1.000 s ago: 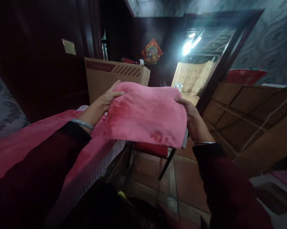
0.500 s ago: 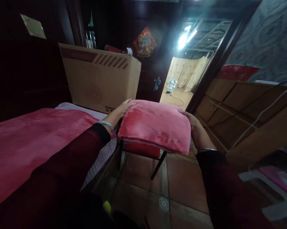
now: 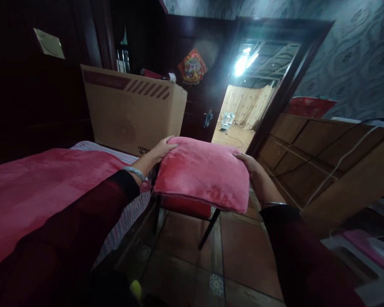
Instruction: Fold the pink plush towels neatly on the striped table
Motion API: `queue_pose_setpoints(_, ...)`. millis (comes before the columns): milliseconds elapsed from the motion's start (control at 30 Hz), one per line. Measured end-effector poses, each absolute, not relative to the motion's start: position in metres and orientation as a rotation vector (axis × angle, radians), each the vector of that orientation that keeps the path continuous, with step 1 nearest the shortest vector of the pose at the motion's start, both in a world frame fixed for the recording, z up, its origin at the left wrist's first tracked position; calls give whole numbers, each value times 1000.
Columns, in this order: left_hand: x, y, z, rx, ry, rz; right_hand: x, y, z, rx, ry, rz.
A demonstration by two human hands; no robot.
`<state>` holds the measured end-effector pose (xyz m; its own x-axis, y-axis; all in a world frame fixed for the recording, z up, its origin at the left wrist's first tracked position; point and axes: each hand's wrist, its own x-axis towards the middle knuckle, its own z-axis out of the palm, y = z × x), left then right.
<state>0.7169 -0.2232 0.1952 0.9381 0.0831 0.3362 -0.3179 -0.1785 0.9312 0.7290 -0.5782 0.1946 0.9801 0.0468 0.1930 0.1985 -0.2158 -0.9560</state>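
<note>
Between my two hands is a pink plush pillow (image 3: 204,172), with a seam-like line along its near edge. My left hand (image 3: 165,150) grips its far left corner, thumb on top and the other fingers mostly hidden. At the far right corner my right hand (image 3: 249,165) is closed on it in the same way, fingers out of sight underneath. Below the pillow shows a chair with a red seat (image 3: 187,207) and dark legs; I cannot tell whether pillow and seat touch. Left of it, a pink plush cover (image 3: 60,183) lies over a striped sheet (image 3: 123,230) on the bed.
A large cardboard box (image 3: 128,113) stands behind the bed. Beyond the chair are a dark door (image 3: 194,106) and a lit doorway. Wooden cabinets (image 3: 307,149) with loose cables line the right side. A white and pink object (image 3: 364,251) stands at lower right on the tiled floor.
The view has tilted up slightly, so the room sits lower in the picture. Both hands keep their hold on the pillow, which stays over the chair.
</note>
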Motion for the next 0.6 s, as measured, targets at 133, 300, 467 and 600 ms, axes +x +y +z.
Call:
queue_pose_setpoints(133, 716, -218, 210, 1935, -47, 362, 725, -581, 212, -2012, -30, -268)
queue_pose_setpoints(300, 706, -243, 237, 2375, -152, 695, 718, -556, 235, -2465, -271, -759)
queue_pose_setpoints(467, 694, -286, 235, 2776, -627, 594, 708, -510, 222, -2768, -598, -712)
queue_pose_setpoints(600, 698, -291, 216, 2769, -744, 604, 706, -502, 202, -2855, -658, -680)
